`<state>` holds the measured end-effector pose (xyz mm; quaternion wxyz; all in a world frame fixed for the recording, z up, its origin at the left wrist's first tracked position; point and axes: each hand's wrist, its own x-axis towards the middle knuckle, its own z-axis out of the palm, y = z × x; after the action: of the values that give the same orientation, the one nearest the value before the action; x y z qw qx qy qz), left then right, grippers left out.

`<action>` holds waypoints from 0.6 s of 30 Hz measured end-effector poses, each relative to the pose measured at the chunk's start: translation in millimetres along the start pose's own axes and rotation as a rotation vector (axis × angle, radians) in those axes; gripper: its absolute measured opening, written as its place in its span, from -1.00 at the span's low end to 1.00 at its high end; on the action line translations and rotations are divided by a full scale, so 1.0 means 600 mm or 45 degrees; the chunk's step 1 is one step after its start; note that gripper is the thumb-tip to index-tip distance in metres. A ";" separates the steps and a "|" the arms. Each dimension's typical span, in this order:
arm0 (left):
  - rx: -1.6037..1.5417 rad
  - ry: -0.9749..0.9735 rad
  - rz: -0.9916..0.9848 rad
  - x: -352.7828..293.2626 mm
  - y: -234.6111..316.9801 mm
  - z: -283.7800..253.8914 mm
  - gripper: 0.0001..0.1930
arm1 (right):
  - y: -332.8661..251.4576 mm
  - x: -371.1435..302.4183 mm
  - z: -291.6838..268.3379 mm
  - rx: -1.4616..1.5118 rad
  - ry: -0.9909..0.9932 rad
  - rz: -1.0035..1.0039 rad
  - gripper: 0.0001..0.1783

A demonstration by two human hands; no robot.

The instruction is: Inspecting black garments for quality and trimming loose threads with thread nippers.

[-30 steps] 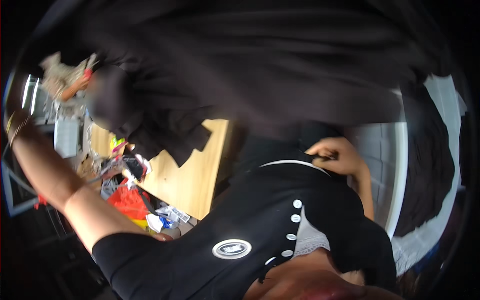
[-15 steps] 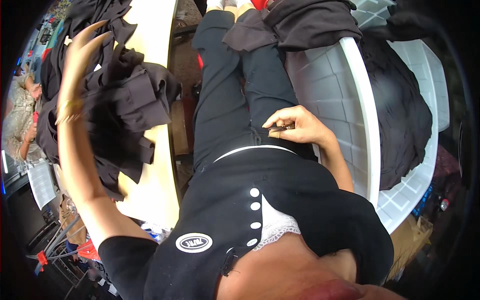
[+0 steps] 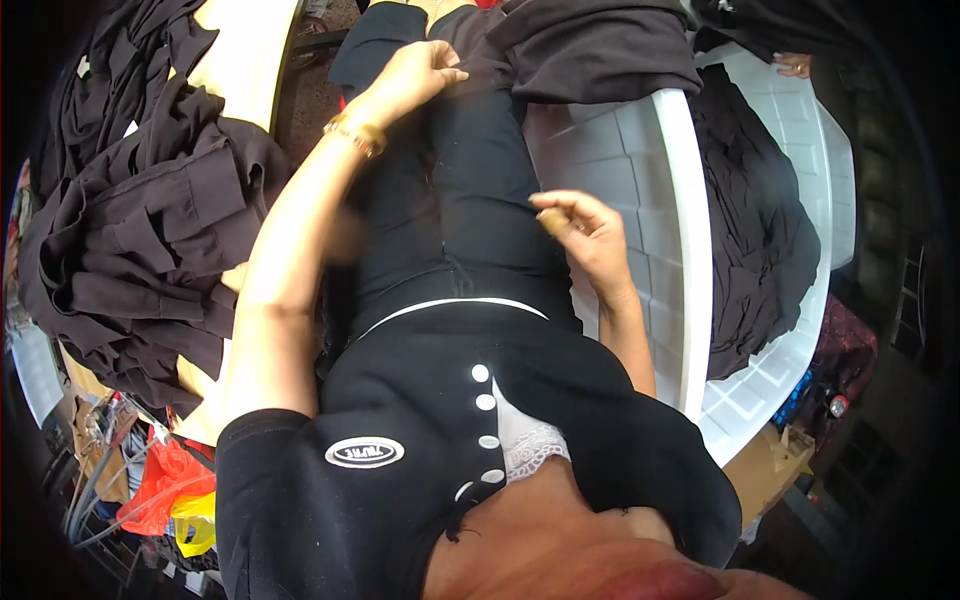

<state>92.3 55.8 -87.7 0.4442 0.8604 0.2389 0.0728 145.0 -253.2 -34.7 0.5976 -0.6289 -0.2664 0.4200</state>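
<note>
My left hand [image 3: 412, 80] reaches out over my lower legs, a gold bracelet on its wrist. Its fingers pinch the near-left edge of a dark brown garment [image 3: 590, 50], which lies across my legs and over the end of a white plastic crate [image 3: 690, 250]. Above my right thigh hovers my right hand [image 3: 592, 240], its fingers curled and a tan wrap on one of them. Whatever may be inside that curl is too hidden to name.
To my left, a heap of dark brown garments [image 3: 140, 220] covers part of a pale tabletop [image 3: 245, 50]. More dark cloth [image 3: 755, 220] fills the crate on my right. A red plastic bag [image 3: 165, 490] and a yellow one [image 3: 195, 520] hang at lower left. Another person's hand [image 3: 795, 65] shows at far right.
My left hand has swung right from above the heap to the garment over my legs. The small dark metal tool seen earlier in my right hand no longer shows. My view has shifted slightly.
</note>
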 end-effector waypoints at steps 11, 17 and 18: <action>-0.394 -0.023 0.347 -0.284 0.200 -0.110 -0.88 | -0.098 0.085 0.107 -0.604 -0.193 -0.913 -0.51; -0.819 -0.083 0.049 -0.298 0.136 -0.123 -0.87 | -0.100 0.052 0.082 0.299 -0.421 -0.711 -0.73; -0.694 -0.071 0.132 -0.294 0.124 -0.114 -0.83 | -0.099 0.054 0.075 0.318 -0.481 -0.731 -0.70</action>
<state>-59.7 -14.5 27.8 0.6614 0.7218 0.1537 0.1334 133.3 -193.6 19.6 0.7035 -0.3620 -0.4845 0.3733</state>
